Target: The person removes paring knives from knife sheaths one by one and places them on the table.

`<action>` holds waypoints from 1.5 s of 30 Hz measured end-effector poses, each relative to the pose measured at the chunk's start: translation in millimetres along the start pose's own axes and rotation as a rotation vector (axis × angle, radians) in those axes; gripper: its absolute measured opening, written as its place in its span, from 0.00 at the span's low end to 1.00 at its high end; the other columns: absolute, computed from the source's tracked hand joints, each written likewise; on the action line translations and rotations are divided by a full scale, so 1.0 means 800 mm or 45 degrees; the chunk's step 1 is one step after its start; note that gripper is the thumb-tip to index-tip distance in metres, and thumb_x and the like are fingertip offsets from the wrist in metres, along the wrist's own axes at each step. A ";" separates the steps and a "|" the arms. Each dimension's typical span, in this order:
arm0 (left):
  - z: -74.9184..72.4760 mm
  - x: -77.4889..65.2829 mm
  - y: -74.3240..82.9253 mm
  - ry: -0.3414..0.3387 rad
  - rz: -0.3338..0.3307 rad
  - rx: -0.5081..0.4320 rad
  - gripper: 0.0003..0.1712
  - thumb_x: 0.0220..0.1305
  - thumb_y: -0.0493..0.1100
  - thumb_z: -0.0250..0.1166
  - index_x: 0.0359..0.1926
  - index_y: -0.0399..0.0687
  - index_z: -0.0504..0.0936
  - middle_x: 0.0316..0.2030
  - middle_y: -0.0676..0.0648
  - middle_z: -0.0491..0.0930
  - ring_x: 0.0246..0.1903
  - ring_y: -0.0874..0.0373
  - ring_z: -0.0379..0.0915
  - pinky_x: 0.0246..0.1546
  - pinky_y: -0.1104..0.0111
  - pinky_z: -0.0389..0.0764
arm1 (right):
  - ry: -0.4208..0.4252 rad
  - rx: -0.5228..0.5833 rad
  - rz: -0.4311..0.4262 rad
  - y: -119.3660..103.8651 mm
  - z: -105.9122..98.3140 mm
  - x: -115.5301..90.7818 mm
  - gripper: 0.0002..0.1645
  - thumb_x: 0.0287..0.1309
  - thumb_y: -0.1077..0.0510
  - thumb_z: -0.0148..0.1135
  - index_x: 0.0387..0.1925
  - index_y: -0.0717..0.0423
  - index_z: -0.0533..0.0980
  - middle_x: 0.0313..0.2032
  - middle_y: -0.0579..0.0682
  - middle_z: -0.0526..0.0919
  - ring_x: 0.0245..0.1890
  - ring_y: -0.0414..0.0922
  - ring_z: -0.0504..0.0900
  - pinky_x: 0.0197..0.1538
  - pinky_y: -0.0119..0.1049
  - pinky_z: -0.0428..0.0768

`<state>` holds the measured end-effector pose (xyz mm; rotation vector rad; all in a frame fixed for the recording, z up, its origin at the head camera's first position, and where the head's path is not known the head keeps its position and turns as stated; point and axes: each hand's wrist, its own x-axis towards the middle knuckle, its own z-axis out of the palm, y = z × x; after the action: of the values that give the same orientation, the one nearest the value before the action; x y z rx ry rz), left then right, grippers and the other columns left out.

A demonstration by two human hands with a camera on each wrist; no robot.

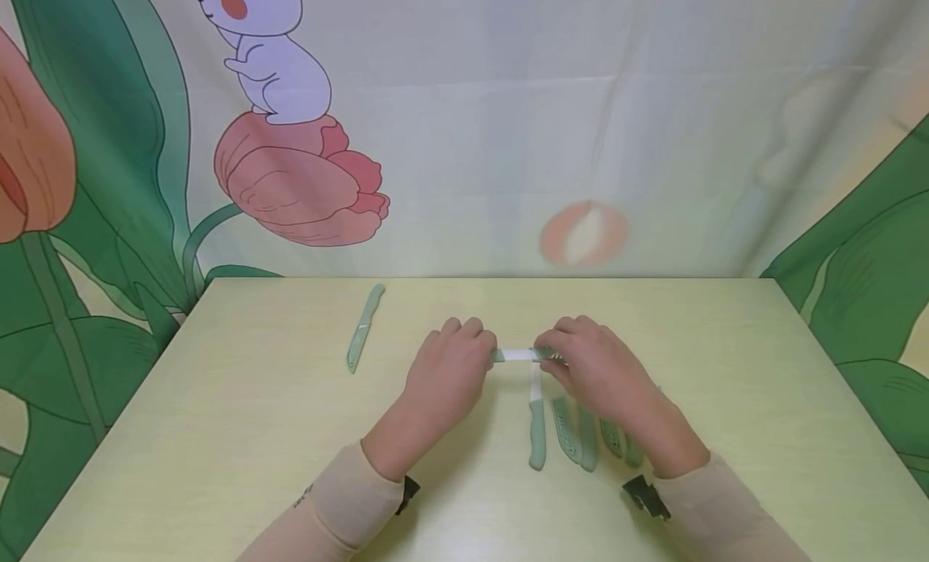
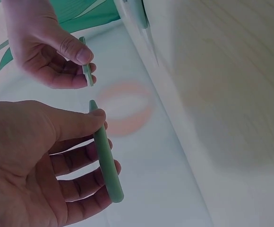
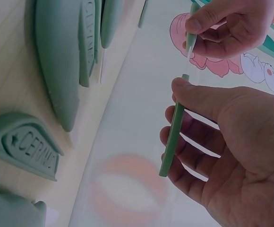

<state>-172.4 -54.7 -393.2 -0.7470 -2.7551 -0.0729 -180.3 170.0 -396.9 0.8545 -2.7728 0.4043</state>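
Above the table, my left hand [image 1: 450, 364] grips the green handle [image 2: 107, 161] of a small knife, thumb on one side and fingers on the other. Its white blade [image 1: 518, 355] points right, toward my right hand [image 1: 591, 364]. That hand pinches a green blade cover [image 3: 175, 132] between thumb and fingers. Blade and cover lie in one line; whether the tip is inside the cover I cannot tell. Below, another knife [image 1: 537, 433] with a bare white blade lies on the table, beside a loose green cover [image 1: 564, 429] with raised lettering.
More green handles [image 1: 588, 443] and a second cover [image 1: 611, 437] lie under my right forearm, which partly hides them. A covered green knife [image 1: 365, 328] lies at the left back of the pale wooden table [image 1: 254, 401]. Behind stands a printed curtain [image 1: 464, 143].
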 end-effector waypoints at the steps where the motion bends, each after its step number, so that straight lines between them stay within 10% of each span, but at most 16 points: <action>1: 0.000 0.000 0.000 -0.003 -0.003 0.002 0.06 0.66 0.40 0.76 0.38 0.46 0.86 0.30 0.51 0.75 0.28 0.54 0.66 0.25 0.67 0.71 | 0.000 0.003 0.001 0.000 0.000 0.000 0.14 0.59 0.62 0.80 0.47 0.55 0.88 0.41 0.48 0.87 0.37 0.48 0.80 0.41 0.41 0.80; 45: -0.007 -0.002 -0.002 -0.083 -0.094 0.009 0.05 0.68 0.34 0.71 0.35 0.45 0.83 0.29 0.49 0.72 0.29 0.52 0.66 0.26 0.65 0.72 | -0.031 0.005 0.033 0.011 -0.005 -0.002 0.13 0.61 0.62 0.78 0.48 0.57 0.87 0.44 0.51 0.87 0.43 0.53 0.83 0.48 0.47 0.83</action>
<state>-170.4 -57.5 -388.5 -0.6567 -2.8431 -0.0556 -183.4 179.1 -395.7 0.8313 -2.8090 0.4067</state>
